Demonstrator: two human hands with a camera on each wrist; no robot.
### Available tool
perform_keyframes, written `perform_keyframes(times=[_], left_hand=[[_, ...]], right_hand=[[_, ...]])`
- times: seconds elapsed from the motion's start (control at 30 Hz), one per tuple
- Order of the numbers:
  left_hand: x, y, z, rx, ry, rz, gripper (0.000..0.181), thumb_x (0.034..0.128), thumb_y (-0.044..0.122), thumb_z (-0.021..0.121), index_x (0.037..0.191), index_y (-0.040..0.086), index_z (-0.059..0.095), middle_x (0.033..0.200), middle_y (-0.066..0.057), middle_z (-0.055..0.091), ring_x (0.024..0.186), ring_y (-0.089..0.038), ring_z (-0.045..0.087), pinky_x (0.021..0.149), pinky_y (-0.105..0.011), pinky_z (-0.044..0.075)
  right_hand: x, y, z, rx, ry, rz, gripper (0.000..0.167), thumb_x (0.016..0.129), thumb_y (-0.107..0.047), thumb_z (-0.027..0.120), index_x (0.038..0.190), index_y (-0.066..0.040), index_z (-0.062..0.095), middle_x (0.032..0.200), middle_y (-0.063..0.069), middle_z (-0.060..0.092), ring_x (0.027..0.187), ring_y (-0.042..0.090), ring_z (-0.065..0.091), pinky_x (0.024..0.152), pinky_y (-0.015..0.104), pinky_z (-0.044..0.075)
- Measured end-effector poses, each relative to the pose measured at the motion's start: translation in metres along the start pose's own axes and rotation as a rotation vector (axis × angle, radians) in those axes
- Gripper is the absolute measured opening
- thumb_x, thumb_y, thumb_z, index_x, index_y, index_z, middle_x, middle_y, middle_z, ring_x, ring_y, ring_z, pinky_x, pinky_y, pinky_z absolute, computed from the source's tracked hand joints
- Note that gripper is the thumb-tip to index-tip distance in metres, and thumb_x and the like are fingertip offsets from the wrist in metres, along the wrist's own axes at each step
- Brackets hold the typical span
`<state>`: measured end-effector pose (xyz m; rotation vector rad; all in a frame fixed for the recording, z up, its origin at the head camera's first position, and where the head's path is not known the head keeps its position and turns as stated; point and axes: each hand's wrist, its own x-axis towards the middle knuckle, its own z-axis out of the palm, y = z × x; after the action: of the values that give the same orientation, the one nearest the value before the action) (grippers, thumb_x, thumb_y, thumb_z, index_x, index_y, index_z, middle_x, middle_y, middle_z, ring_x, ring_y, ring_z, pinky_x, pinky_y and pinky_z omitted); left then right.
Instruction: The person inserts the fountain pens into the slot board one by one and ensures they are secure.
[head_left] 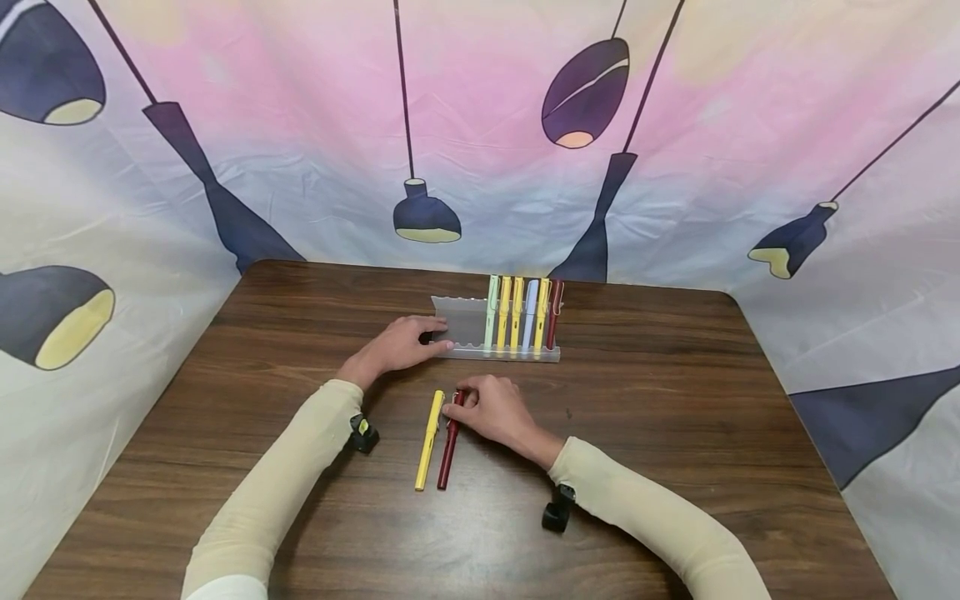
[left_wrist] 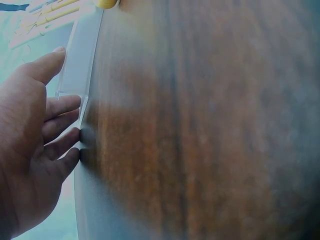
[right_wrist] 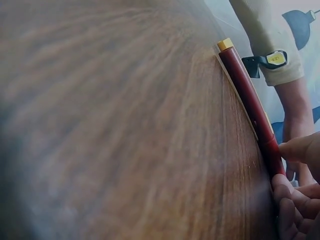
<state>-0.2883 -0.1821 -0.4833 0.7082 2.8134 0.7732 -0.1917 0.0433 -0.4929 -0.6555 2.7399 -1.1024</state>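
Note:
A clear plastic pen rack (head_left: pixel 463 323) stands toward the back of the table, several capped pens upright in its right part. My left hand (head_left: pixel 401 343) rests against the rack's left end, its thumb by the front edge and its fingers fairly straight. Nearer the front, my right hand (head_left: pixel 495 408) pinches a dark red pen (head_left: pixel 447 457) near its clip end between thumb and fingers. In the right wrist view, this dark red pen (right_wrist: pixel 245 90) lies along the tabletop. Just left of it lies a yellow pen (head_left: pixel 427 450), which neither hand touches.
In the rack, from left, are a light green pen (head_left: pixel 491 312), two yellow pens, a pale lavender pen (head_left: pixel 529 315), another yellow pen and a dark red pen (head_left: pixel 554 313). The wooden table (head_left: pixel 660 400) meets a printed cloth backdrop (head_left: pixel 480 125) behind.

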Motion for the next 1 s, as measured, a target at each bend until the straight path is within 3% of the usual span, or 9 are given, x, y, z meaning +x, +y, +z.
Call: perform_keyframes(times=[0.23,1.0], left_hand=[[-0.0004,0.0010,-0.0003,0.003,0.003,0.003,0.065,0.1002,0.054,0.059,0.143,0.006,0.060,0.153,-0.012,0.052,0.144,-0.032,0.044,0.120,-0.058,0.028],[-0.0006,0.0036,-0.0030,0.007,-0.007,0.009,0.063,0.1005,0.053,0.059,0.141,0.005,0.062,0.152,-0.013,0.053,0.144,-0.033,0.044,0.119,-0.057,0.031]], right_hand=[[0.0003,-0.0015,0.0005,0.010,0.000,0.000,0.041,0.088,-0.033,0.082,0.115,-0.003,0.076,0.063,-0.013,0.065,0.052,0.001,0.058,0.052,0.022,0.048],[-0.0012,0.0004,-0.0012,0.008,0.044,-0.004,0.020,0.084,-0.021,0.075,0.100,-0.008,0.078,0.068,-0.014,0.068,0.059,-0.002,0.060,0.066,0.025,0.054]])
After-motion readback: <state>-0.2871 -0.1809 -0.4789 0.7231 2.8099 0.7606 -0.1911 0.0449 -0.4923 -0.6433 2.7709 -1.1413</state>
